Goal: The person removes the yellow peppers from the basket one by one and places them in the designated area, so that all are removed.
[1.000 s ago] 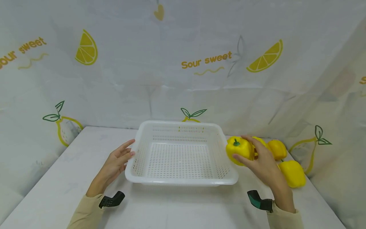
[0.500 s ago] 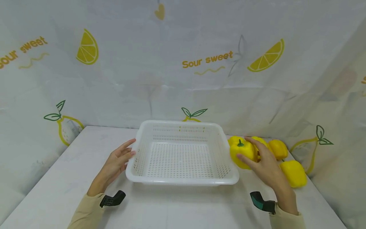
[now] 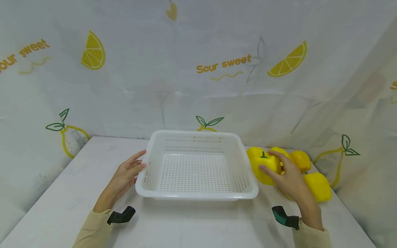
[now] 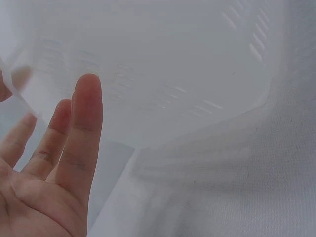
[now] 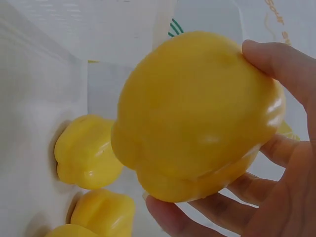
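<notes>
A white perforated plastic basket (image 3: 198,196) stands in the middle of the table. My left hand (image 3: 122,179) touches its left rim with mostly straight fingers; the left wrist view shows fingertips (image 4: 86,94) against the outer wall. To the right of the basket, my right hand (image 3: 291,181) grips a yellow bell pepper (image 3: 265,168), green stem upward in the head view. In the right wrist view, thumb and fingers curve round this pepper (image 5: 197,108). Several more yellow bell peppers (image 3: 317,186) lie behind and beside the right hand, some partly hidden.
The white tabletop (image 3: 192,224) spreads in front of and left of the basket. A pale curtain (image 3: 186,86) with lemon prints hangs right behind the table. In the right wrist view, loose peppers (image 5: 89,150) lie close to the basket's outer wall.
My right hand has shifted a little right and toward me with the gripped pepper, exposing more of another pepper behind it. The left hand and basket stay put.
</notes>
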A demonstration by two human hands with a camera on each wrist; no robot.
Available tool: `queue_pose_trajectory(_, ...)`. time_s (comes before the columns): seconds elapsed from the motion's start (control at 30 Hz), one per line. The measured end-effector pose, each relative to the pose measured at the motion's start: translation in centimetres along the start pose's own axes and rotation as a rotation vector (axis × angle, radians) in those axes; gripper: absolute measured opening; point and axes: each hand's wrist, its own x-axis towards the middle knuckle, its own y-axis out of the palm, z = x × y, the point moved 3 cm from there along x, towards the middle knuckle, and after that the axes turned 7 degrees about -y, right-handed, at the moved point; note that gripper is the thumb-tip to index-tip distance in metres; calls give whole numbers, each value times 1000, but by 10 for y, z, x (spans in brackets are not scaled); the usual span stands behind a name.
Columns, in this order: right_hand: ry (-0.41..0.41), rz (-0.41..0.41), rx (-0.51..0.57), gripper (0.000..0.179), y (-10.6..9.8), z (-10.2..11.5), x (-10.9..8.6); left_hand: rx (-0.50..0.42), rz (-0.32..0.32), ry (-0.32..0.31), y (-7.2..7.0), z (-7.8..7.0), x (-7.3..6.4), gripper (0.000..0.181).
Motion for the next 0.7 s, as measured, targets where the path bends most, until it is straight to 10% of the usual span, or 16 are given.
queue_pose_trajectory(0.7, 97, 106, -94, 90, 13, -19, 0, -8, 8, 13, -1, 0, 0, 66)
